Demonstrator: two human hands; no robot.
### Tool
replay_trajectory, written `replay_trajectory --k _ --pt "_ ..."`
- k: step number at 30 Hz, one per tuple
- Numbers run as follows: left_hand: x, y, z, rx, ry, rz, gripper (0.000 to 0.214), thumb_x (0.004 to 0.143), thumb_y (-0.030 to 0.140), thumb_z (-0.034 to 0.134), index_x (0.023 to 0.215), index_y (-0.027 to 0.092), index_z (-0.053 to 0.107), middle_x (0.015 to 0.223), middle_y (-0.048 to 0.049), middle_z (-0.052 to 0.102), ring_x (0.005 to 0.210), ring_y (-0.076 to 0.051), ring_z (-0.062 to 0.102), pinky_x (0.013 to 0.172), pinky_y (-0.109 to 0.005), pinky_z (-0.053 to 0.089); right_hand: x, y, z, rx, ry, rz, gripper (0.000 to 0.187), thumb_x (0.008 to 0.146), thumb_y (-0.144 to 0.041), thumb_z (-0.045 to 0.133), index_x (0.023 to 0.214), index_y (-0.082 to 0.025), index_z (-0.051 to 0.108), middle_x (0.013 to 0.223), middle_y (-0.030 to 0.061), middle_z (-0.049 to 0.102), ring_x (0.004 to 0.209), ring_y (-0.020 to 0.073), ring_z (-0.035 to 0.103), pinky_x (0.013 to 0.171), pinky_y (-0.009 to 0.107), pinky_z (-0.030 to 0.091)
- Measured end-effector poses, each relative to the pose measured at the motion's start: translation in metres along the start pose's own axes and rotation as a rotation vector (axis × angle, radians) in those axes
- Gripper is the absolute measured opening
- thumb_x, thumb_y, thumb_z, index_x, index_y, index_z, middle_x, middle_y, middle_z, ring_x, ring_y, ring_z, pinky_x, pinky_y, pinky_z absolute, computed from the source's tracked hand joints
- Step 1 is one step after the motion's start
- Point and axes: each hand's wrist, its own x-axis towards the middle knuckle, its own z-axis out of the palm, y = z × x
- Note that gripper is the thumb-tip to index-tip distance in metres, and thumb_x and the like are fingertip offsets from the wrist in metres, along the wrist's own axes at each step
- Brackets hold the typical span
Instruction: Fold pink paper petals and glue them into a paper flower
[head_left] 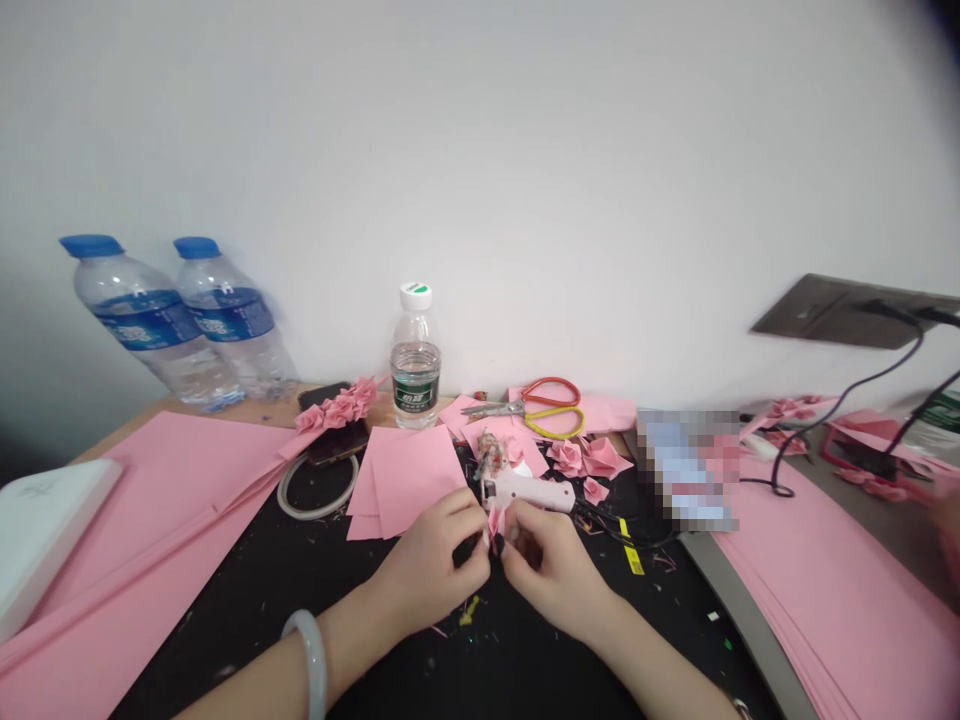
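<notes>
My left hand (435,560) and my right hand (547,565) meet over the black mat (300,570), and the fingers of both pinch a small folded pink paper piece (495,522). A pale bangle (315,655) sits on my left wrist. Just beyond the fingers lies a white glue gun (529,490) with its black cord trailing right. A stack of pink paper squares (409,475) lies left of the gun. A few folded pink paper flowers (585,458) rest behind it.
Two large water bottles (180,320) and a small one (415,360) stand by the wall. Scissors (536,405), a clear ring (315,485), a pink flower strip (337,405), big pink sheets (135,500), a white box (37,520) and a wall socket with cables (847,315) surround the mat.
</notes>
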Motion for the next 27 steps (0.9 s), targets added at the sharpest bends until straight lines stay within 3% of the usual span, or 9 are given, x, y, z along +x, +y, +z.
replay_trajectory --k 12,19,27 --pt "-0.0001 -0.0007 0.0005 -0.015 0.015 -0.016 0.018 0.074 0.004 0.043 0.063 0.018 0.043 0.071 0.0010 0.044 0.067 -0.012 0.047 0.060 -0.023 0.037 -0.0036 0.0012 0.0016 -0.230 0.036 -0.044 0.020 0.076 -0.013 0.049 0.066 -0.021 0.033 0.057 -0.0056 0.037 0.050 0.0104 0.037 0.048 0.022 0.028" --pt "-0.0002 0.0003 -0.0006 -0.031 0.031 0.004 0.018 0.073 0.002 0.043 0.063 0.018 0.044 0.071 0.0010 0.046 0.069 -0.013 0.048 0.061 -0.023 0.037 -0.0029 0.0014 0.0000 -0.179 -0.047 -0.051 0.013 0.076 -0.008 0.045 0.072 -0.020 0.042 0.059 -0.0050 0.042 0.052 0.0107 0.041 0.051 0.022 0.029" --pt "-0.0023 -0.0003 0.0012 0.003 0.034 -0.038 0.019 0.075 0.006 0.043 0.062 0.018 0.040 0.067 0.0019 0.043 0.063 -0.012 0.045 0.056 -0.023 0.034 0.0006 0.0032 0.0002 -0.056 -0.036 -0.037 0.019 0.072 -0.001 0.041 0.069 -0.018 0.046 0.058 -0.0060 0.037 0.052 0.0095 0.035 0.049 0.020 0.027"
